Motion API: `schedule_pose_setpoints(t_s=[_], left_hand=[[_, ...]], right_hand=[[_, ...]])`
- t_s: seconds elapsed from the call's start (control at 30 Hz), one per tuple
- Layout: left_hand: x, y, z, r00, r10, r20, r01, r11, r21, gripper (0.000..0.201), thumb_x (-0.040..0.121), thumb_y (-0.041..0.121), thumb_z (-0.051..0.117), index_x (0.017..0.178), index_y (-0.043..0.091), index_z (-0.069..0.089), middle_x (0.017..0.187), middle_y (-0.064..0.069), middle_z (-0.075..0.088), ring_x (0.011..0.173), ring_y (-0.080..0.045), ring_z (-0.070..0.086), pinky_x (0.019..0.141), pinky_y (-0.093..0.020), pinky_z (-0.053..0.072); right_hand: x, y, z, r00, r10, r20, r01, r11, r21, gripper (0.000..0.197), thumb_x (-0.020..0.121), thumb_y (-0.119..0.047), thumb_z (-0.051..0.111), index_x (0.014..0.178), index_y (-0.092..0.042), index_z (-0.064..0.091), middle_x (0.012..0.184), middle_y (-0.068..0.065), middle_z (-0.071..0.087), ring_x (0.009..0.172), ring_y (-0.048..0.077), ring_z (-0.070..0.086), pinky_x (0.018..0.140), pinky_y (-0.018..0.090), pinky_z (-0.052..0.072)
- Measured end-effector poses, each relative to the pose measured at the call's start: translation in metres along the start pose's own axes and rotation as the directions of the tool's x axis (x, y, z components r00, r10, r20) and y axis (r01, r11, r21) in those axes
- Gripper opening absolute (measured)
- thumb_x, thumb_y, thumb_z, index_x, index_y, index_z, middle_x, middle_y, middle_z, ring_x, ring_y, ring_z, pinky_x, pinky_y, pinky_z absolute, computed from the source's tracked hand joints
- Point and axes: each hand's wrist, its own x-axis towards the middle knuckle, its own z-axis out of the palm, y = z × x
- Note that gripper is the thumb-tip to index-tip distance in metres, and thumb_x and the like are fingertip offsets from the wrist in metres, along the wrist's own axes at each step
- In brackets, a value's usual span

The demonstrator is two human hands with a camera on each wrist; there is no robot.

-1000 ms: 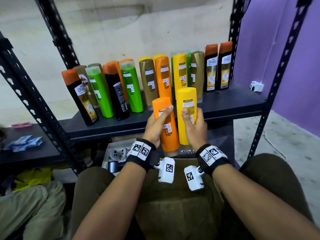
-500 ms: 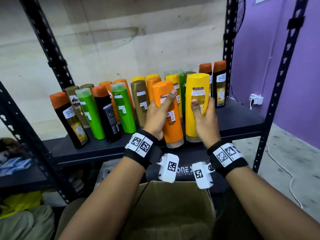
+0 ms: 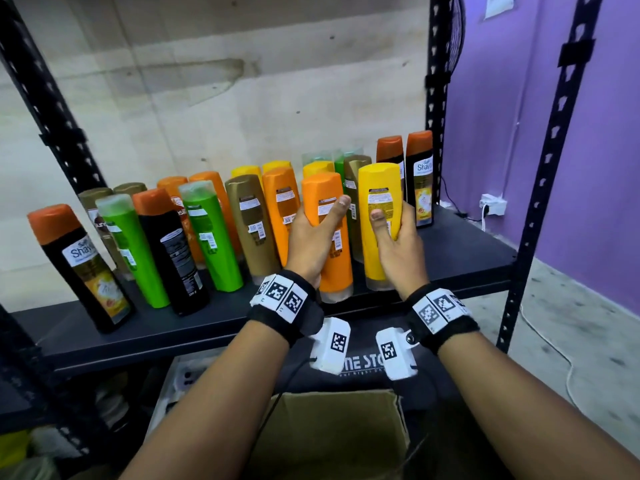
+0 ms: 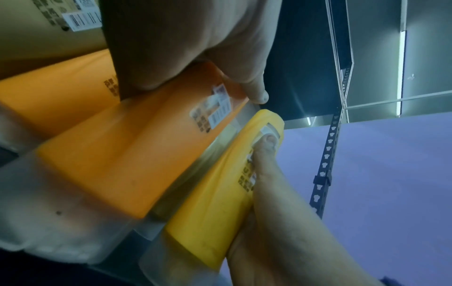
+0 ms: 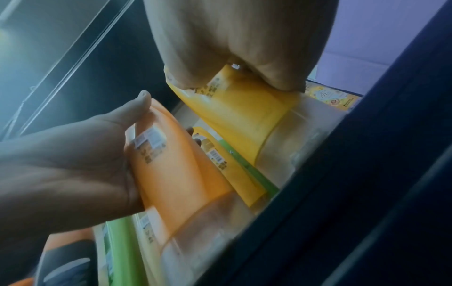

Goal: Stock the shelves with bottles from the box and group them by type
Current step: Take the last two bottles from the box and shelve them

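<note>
- Your left hand [image 3: 313, 242] has its grip around an orange bottle [image 3: 329, 244] at the shelf [image 3: 460, 258] front edge.
- Your right hand [image 3: 398, 249] has its grip around a yellow bottle [image 3: 379, 199], just beside it on the shelf.

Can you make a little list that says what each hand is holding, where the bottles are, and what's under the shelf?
left hand: grips an orange bottle
right hand: grips a yellow bottle
held bottles: cap-down, side by side, at the front edge of the shelf
on the shelf: orange, yellow, green, gold and black bottles, standing mixed
below the shelf: an open cardboard box
wall at right: purple
</note>
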Motion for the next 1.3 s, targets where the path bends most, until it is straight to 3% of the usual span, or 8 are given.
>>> schedule_pose_setpoints(t_s=[0.17, 0.3, 0.4, 0.67, 0.83, 0.97, 1.13, 1.3], left_hand=[[0.003, -0.026, 0.001, 0.995, 0.088, -0.055, -0.083, 0.992, 0.1, 0.068, 0.087, 0.049, 0.074, 0.141, 0.028, 0.039, 0.133, -0.002, 0.06, 0.121, -0.019, 0.062, 0.104, -0.049, 0.051], [-0.002, -0.049, -0.006, 0.985, 0.171, -0.037, -0.143, 0.908, 0.395, 0.082, 0.087, 0.065, 0.053, 0.154, 0.027, 0.024, 0.141, 0.0, 0.029, 0.14, -0.022, 0.033, 0.115, -0.034, 0.031], [-0.005, -0.062, -0.007, 0.981, 0.193, -0.025, -0.159, 0.866, 0.474, 0.078, 0.094, 0.057, 0.051, 0.156, 0.024, 0.017, 0.144, -0.002, 0.023, 0.143, -0.022, 0.024, 0.115, -0.031, 0.023], [-0.011, -0.086, -0.01, 0.982, 0.191, -0.002, -0.171, 0.885, 0.433, 0.063, 0.105, 0.041, 0.043, 0.159, 0.023, 0.015, 0.159, -0.002, 0.028, 0.139, -0.003, 0.028, 0.109, -0.021, 0.025], [-0.009, -0.088, -0.011, 0.984, 0.18, 0.001, -0.164, 0.897, 0.411, 0.067, 0.105, 0.045, 0.041, 0.161, 0.026, 0.01, 0.164, 0.0, 0.025, 0.147, -0.012, 0.029, 0.111, -0.025, 0.027], [-0.009, -0.092, -0.01, 0.983, 0.183, -0.035, -0.147, 0.878, 0.455, 0.063, 0.105, 0.048, 0.04, 0.159, 0.028, 0.016, 0.156, 0.001, 0.03, 0.13, 0.003, 0.03, 0.103, -0.022, 0.029], [-0.008, -0.093, -0.008, 0.983, 0.18, -0.037, -0.142, 0.874, 0.465, 0.06, 0.104, 0.05, 0.038, 0.157, 0.03, 0.019, 0.148, 0.0, 0.032, 0.12, 0.006, 0.03, 0.1, -0.025, 0.03], [-0.008, -0.091, -0.007, 0.994, 0.108, -0.024, -0.087, 0.901, 0.425, 0.066, 0.102, 0.057, 0.036, 0.158, 0.033, 0.012, 0.158, 0.005, 0.029, 0.134, -0.004, 0.032, 0.105, -0.027, 0.027]], right_hand=[[0.006, 0.008, 0.009, 1.0, -0.019, 0.002, 0.019, 1.0, -0.001, 0.064, 0.091, -0.071, 0.047, 0.141, -0.03, 0.046, 0.136, -0.004, 0.055, 0.119, 0.008, 0.055, 0.1, 0.029, 0.044], [0.013, 0.012, 0.012, 0.998, 0.035, 0.051, -0.035, 0.999, 0.003, 0.077, 0.087, -0.073, 0.048, 0.147, -0.027, 0.039, 0.147, 0.0, 0.044, 0.13, 0.012, 0.047, 0.11, 0.036, 0.04], [0.018, 0.012, 0.014, 0.99, 0.071, 0.12, -0.077, 0.996, 0.044, 0.084, 0.084, -0.076, 0.049, 0.152, -0.031, 0.03, 0.152, -0.003, 0.042, 0.137, 0.015, 0.044, 0.115, 0.045, 0.038], [0.021, 0.015, 0.018, 0.967, 0.16, 0.2, -0.185, 0.977, 0.11, 0.09, 0.076, -0.089, 0.047, 0.152, -0.052, 0.017, 0.153, -0.016, 0.042, 0.137, 0.014, 0.046, 0.114, 0.048, 0.039], [0.017, 0.02, 0.025, 0.967, 0.179, 0.181, -0.204, 0.97, 0.131, 0.081, 0.07, -0.094, 0.045, 0.14, -0.054, 0.037, 0.13, -0.033, 0.054, 0.12, -0.003, 0.052, 0.104, 0.03, 0.04], [0.015, 0.017, 0.027, 0.97, 0.182, 0.159, -0.205, 0.968, 0.145, 0.05, 0.071, -0.093, 0.047, 0.116, -0.072, 0.039, 0.109, -0.051, 0.054, 0.101, -0.027, 0.051, 0.086, 0.015, 0.039], [0.015, 0.014, 0.028, 0.966, 0.178, 0.186, -0.213, 0.959, 0.186, 0.052, 0.072, -0.09, 0.05, 0.118, -0.068, 0.04, 0.132, -0.024, 0.058, 0.122, -0.002, 0.055, 0.105, 0.032, 0.045], [0.015, 0.015, 0.027, 0.957, 0.189, 0.219, -0.236, 0.947, 0.217, 0.049, 0.074, -0.087, 0.053, 0.117, -0.064, 0.044, 0.132, -0.02, 0.06, 0.122, 0.001, 0.057, 0.109, 0.04, 0.046]])
